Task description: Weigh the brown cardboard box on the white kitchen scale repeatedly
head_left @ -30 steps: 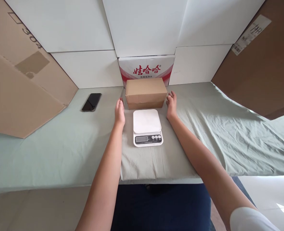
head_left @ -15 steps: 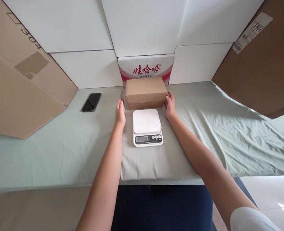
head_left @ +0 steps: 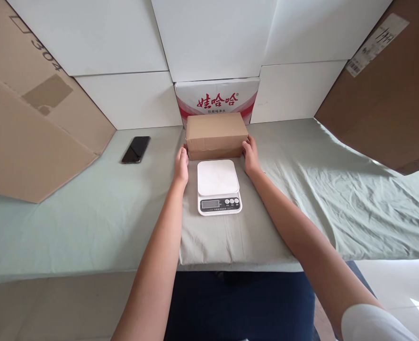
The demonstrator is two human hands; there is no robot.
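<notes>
Left hand (head_left: 181,166) and right hand (head_left: 251,155) press flat against opposite ends of a box (head_left: 216,135) on the counter (head_left: 88,213), just beyond a scale (head_left: 218,186) between them; it looks stiff, probably light, best gripped by the ends

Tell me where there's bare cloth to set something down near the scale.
Bare cloth runs right of the right hand, and between the phone and the left hand. It is crowded in the middle: cardboard box just behind the scale, hands at both box ends.
</notes>
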